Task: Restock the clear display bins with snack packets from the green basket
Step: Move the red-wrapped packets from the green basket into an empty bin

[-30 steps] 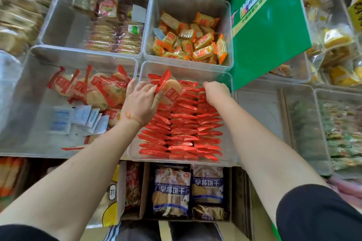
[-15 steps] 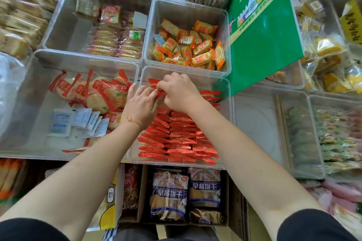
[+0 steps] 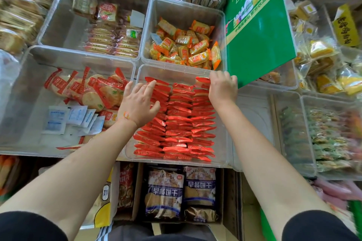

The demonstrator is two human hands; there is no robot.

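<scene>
Packets (image 3: pixel 176 123) stand in three red rows in the clear bin (image 3: pixel 225 123). Left hand (image 3: pixel 137 103) lies open-fingered on the left row; right hand (image 3: pixel 222 89) seems to pinch a back-row packet (fingertips hidden). Press rows upright, edges aligned.

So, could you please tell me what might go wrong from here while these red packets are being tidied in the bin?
1. The left hand lies spread on the upright rows of red packets; a sideways push could topple a row.
2. The right hand grips a packet at the far corner of the clear bin, close to the green board, which it might knock.
</scene>
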